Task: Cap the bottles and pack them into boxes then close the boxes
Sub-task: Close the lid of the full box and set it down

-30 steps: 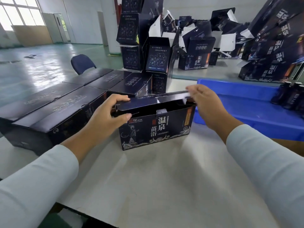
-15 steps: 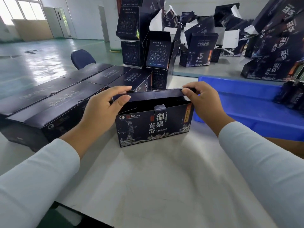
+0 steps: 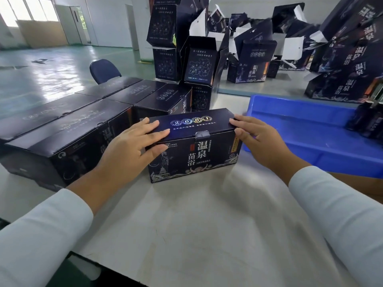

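1. the dark box (image 3: 192, 146) stands on the white table (image 3: 186, 224), directly in front of the person, between both hands. its lid lies flat and closed, with a small tab at the middle of the front edge.
2. left hand (image 3: 132, 148): four fingers (image 3: 153, 132) lie nearly straight and slightly spread on the left part of the lid; the thumb rests against the front face below. nothing is gripped.
3. right hand (image 3: 261, 139): fingers lie extended over the right end of the lid, and the thumb touches the box's upper right corner. nothing is gripped.
4. closed boxes (image 3: 68, 129): five lie flat on the table to the left, in close rows, the nearest one just beside the left hand.
5. blue tray (image 3: 306, 129): one, just beside the box on the right. dark bottles (image 3: 371, 119) stand at its far right edge; their number cannot be told.
6. open boxes (image 3: 199, 61): stacked upright behind the closed rows and piled on the far table, flaps raised; too many overlap to count.
7. one blue chair (image 3: 103, 71) stands behind the left rows.
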